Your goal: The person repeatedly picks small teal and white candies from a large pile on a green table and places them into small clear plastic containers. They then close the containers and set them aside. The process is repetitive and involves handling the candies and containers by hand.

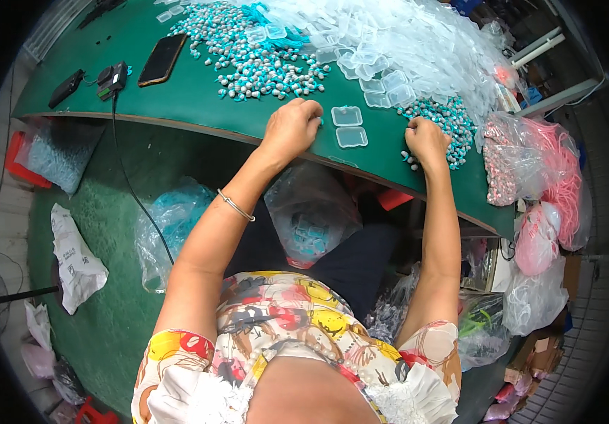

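Observation:
Near the table's front edge, my left hand (293, 128) is closed, with a bit of teal showing at its fingertips; it looks like one of the small grey-and-teal plugs. Just right of it a small clear plastic case (351, 137) lies opened flat, its two halves side by side. My right hand (428, 141) is curled down at the edge of a pile of grey-and-teal plugs (453, 116). Its fingertips are hidden, so what they pinch cannot be made out. A larger spread of the same plugs (269, 74) lies beyond my left hand.
A big heap of clear plastic cases (403, 42) covers the back right of the green table (177, 106). A phone (162, 59) and a small black device with a cable (112, 79) lie at left. Bags with pink cord (562, 177) hang by the right edge. An open bag (311, 205) is below.

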The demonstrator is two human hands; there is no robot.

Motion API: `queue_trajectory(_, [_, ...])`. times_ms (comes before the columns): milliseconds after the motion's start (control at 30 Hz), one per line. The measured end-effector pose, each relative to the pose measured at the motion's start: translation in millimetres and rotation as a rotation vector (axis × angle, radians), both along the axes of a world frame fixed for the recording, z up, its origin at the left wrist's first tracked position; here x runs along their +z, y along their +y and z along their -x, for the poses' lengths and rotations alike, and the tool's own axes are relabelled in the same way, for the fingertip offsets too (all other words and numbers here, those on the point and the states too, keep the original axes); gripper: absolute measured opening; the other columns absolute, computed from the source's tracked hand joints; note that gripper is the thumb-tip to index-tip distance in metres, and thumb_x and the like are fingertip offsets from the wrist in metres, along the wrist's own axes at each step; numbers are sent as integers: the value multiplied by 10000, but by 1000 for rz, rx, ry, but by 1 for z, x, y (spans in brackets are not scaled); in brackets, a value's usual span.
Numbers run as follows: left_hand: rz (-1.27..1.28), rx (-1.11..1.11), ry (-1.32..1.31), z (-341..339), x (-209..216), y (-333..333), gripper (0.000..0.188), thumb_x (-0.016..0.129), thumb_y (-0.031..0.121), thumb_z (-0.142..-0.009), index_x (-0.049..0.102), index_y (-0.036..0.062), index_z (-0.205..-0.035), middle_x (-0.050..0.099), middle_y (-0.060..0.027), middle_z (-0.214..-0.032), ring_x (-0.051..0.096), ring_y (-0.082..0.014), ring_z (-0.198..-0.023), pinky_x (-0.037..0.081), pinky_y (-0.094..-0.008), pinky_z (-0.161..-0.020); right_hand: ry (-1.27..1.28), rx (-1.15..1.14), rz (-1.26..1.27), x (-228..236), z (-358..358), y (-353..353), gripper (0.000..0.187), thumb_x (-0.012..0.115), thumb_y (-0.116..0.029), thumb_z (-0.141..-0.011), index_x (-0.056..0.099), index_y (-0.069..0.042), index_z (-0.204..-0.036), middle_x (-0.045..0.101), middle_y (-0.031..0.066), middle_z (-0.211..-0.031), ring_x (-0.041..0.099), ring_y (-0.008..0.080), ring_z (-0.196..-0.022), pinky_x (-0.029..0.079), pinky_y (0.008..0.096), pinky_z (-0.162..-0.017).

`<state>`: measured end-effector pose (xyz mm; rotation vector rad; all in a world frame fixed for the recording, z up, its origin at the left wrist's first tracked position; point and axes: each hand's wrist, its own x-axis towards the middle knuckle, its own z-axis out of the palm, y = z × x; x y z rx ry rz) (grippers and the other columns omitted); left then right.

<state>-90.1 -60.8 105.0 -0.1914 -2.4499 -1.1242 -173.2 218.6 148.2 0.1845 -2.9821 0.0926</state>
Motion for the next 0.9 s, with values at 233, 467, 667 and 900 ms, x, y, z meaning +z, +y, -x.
queue_trajectory(233, [-249, -96, -15, -6, 3, 22, 149, 699, 84, -828, 684, 22, -963, 642, -119, -822, 616, -240, -699, 504, -350, -662, -102, 101, 89, -5, 25, 20, 176, 629, -111, -797, 733, -62, -930, 719, 161, -960, 680, 330, -939, 510, 451, -812])
queue_trajectory(467, [-48, -31, 33, -10, 3, 43, 113, 724, 146, -796, 690, 91, -889, 616, -99, -875, 605, -308, -900, 483, -439, -769, -75, 201, 276, -12, 33, 36, 161, 670, -79, -782, 728, -26, -922, 717, 176, -900, 688, 334, -878, 528, 416, -794])
queue_trajectory(667, [68, 31, 64, -15, 0, 54, 98, 734, 171, -769, 705, 114, -843, 609, -48, -924, 585, -261, -944, 457, -420, -792, -37, 203, 244, -8, 30, 34, 138, 716, -91, -763, 719, -37, -890, 717, 157, -879, 687, 323, -853, 525, 415, -770])
queue_trajectory(900, [26, 18, 88, -15, -6, 51, 177, 729, 172, -776, 667, 102, -926, 592, -79, -940, 577, -296, -935, 455, -424, -801, 146, 416, 564, -3, 2, 0, 117, 711, -75, -795, 689, -37, -903, 688, 118, -876, 669, 276, -764, 527, 362, -691])
